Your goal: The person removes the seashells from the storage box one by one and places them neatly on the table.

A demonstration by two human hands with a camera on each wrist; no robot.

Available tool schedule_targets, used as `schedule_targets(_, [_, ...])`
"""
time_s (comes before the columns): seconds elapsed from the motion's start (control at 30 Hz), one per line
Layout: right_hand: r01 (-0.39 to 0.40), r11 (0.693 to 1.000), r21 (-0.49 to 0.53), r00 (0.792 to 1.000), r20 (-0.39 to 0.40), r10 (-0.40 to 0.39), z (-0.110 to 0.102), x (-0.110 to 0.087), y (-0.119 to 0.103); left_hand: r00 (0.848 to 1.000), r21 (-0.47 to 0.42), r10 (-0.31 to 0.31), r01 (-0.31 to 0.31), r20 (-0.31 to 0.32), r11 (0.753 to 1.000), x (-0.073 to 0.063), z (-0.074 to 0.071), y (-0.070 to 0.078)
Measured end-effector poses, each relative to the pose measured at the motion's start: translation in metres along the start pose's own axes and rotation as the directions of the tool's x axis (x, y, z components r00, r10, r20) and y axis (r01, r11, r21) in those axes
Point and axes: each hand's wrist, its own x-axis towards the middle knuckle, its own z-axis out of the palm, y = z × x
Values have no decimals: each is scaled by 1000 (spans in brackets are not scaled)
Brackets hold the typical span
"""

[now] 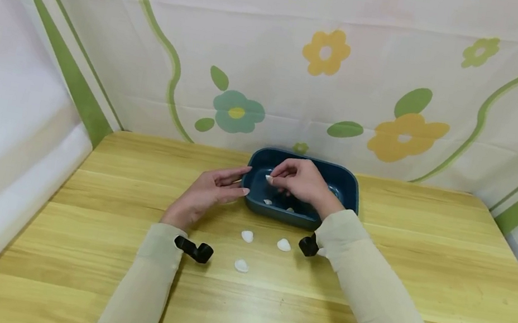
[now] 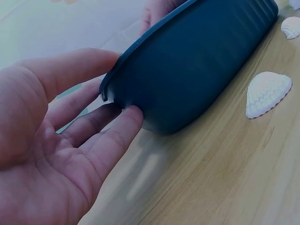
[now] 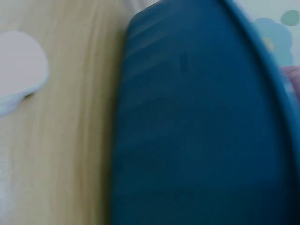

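A dark blue rectangular basin [image 1: 280, 217] stands near the table's back edge. Over its inside, my right hand [image 1: 303, 184] pinches a small white seashell [image 1: 269, 178] between thumb and fingertips. Small shells [image 1: 268, 202] lie on the basin floor, partly hidden by that hand and the front wall. My left hand [image 1: 203, 193] touches the basin's left end, its fingers fairly straight; in the left wrist view the thumb is at the rim and other fingertips are against the outer wall. The right wrist view shows mostly the basin's blurred outer side [image 3: 197, 122].
In front of the basin, three white seashells lie on the wooden table: a left one [image 1: 247, 236], a right one [image 1: 283, 244] and a nearer one [image 1: 241, 265]. A flower-patterned curtain [image 1: 278, 74] hangs directly behind the table.
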Motion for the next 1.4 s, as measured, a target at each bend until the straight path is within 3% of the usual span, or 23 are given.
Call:
schedule_targets(0.3, [17,995,97,999,-31,-14,-10,-6,-11,1000,3,-3,3,-1,1000,0,1,-1])
schedule_targets(0.67, [28,995,98,1000,-16,-27,-13,-18,-16,1000,-4,-6,6,5,1000,1,0,-3])
schedule_targets(1.1, [61,992,110,998,15,-63,-8,-59,-13,1000,-4,-5,5,2,1000,1,0,-3])
schedule_targets(1.4, [119,985,126,987,95,-131,4,-93,-12,1000,-12,9,-9,-4,1000,1,0,-4])
